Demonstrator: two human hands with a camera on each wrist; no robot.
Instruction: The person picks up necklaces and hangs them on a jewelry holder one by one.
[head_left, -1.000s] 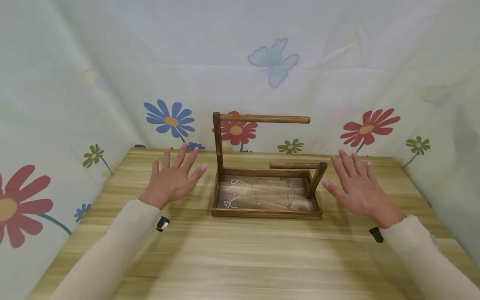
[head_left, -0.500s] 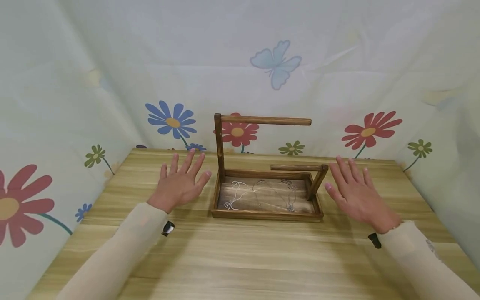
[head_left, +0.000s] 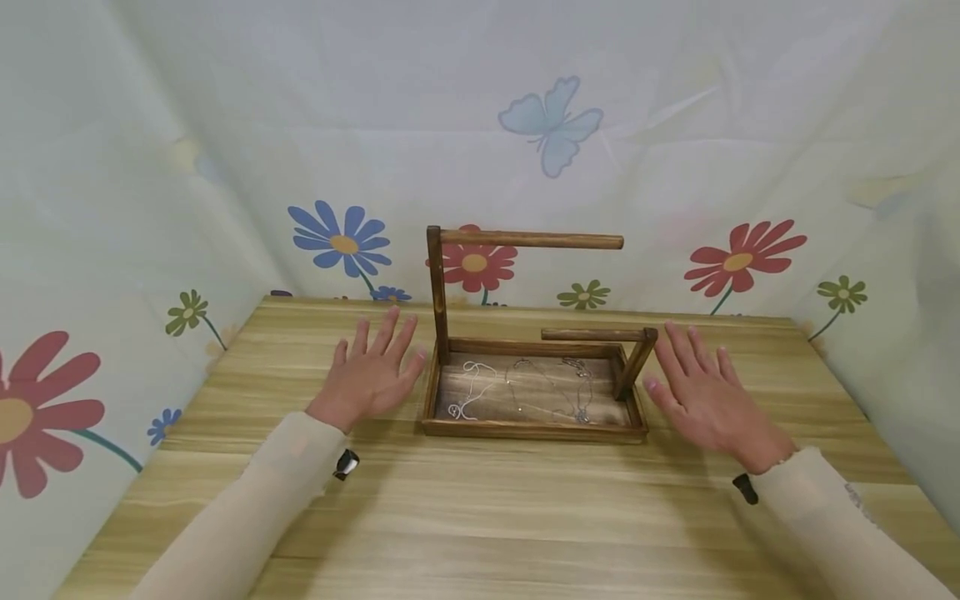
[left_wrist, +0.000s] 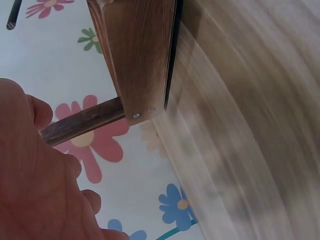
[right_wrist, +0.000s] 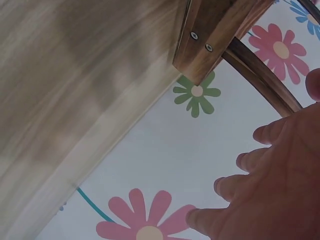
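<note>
Left hand (head_left: 367, 385) and right hand (head_left: 708, 408), spread, flank a brown rectangular wooden tray (head_left: 534, 430) at nine and three o'clock. Thin silvery chains (head_left: 582, 414) lie inside; a short wooden post (head_left: 636, 364) blocks three o'clock.

From here I can see the right hand (right_wrist: 270, 190) reaching over with its fingers spread apart, thumb to the left. Left of it is the end of a wooden frame (right_wrist: 215, 25) with two screw heads (right_wrist: 194, 36), and a dark bar (right_wrist: 265, 75) that runs behind the hand. The wood-grained counter (right_wrist: 75, 75) meets a white cloth (right_wrist: 165, 150) at its far edge, printed with a green flower (right_wrist: 197, 91) between two pink ones.
</note>
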